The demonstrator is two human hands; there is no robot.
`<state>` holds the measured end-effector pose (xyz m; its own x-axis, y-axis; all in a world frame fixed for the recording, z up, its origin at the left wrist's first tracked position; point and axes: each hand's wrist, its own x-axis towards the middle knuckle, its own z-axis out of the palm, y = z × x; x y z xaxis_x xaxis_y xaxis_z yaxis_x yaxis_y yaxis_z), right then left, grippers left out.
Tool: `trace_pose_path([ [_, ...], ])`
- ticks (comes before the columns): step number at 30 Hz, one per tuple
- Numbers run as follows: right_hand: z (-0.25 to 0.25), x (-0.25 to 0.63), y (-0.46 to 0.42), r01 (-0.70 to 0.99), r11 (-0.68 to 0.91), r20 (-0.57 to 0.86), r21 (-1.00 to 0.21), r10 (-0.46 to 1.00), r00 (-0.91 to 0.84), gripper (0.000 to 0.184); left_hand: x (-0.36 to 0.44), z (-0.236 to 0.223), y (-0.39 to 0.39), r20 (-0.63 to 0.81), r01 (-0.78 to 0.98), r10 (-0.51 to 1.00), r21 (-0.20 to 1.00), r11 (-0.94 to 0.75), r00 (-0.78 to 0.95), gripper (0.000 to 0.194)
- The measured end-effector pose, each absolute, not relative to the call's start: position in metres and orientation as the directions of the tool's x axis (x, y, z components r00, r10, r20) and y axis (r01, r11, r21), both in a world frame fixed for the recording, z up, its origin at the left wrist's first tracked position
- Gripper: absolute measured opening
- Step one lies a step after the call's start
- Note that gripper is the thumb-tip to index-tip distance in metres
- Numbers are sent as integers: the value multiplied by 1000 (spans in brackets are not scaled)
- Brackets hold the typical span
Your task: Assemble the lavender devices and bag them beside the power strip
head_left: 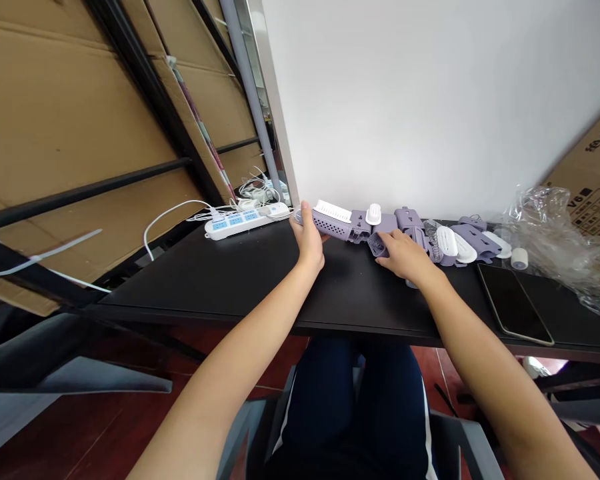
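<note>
My left hand (309, 237) is closed around the left end of a purple perforated plastic part (331, 225), thumb up and fingers mostly hidden behind it. A white slotted piece (334, 211) sits along that part's upper side. To the right, my right hand (405, 253) grips a purple hollow plastic piece (377, 245) by its right side. Behind the hands, against the wall, are another purple part with keyhole-like openings (361, 220) and a white oval piece (374, 214). Beyond my right hand lie more purple parts (475, 240) and white ribbed oval pieces (447, 241).
A white power strip (247, 221) with cables lies at the table's back left. On the right are a phone (514, 302), a small white cylinder (519, 259), crumpled clear plastic (555, 233) and a cardboard box (595, 180). The black table (220, 280) meets a white wall (430, 100).
</note>
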<state>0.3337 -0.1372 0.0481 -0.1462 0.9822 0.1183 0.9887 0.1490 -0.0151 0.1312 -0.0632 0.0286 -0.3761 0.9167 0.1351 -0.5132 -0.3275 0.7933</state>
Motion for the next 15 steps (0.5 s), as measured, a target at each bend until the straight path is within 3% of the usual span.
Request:
trace_pose_path([
  [2, 45, 327, -138, 992, 123, 131, 26, 983, -125, 66, 131, 27, -63, 129, -520, 920, 791, -321, -371, 51],
  [5, 46, 323, -140, 995, 101, 138, -7, 985, -99, 63, 130, 26, -62, 122, -523, 922, 793, -314, -369, 52],
  [11, 49, 322, -144, 980, 110, 367, -166, 929, -42, 59, 130, 29, -63, 124, -581, 939, 758, -298, -321, 52],
  [15, 47, 324, -140, 926, 178, 427, -332, 904, -21, 59, 128, 31, -63, 79, -612, 947, 745, -264, -313, 49],
])
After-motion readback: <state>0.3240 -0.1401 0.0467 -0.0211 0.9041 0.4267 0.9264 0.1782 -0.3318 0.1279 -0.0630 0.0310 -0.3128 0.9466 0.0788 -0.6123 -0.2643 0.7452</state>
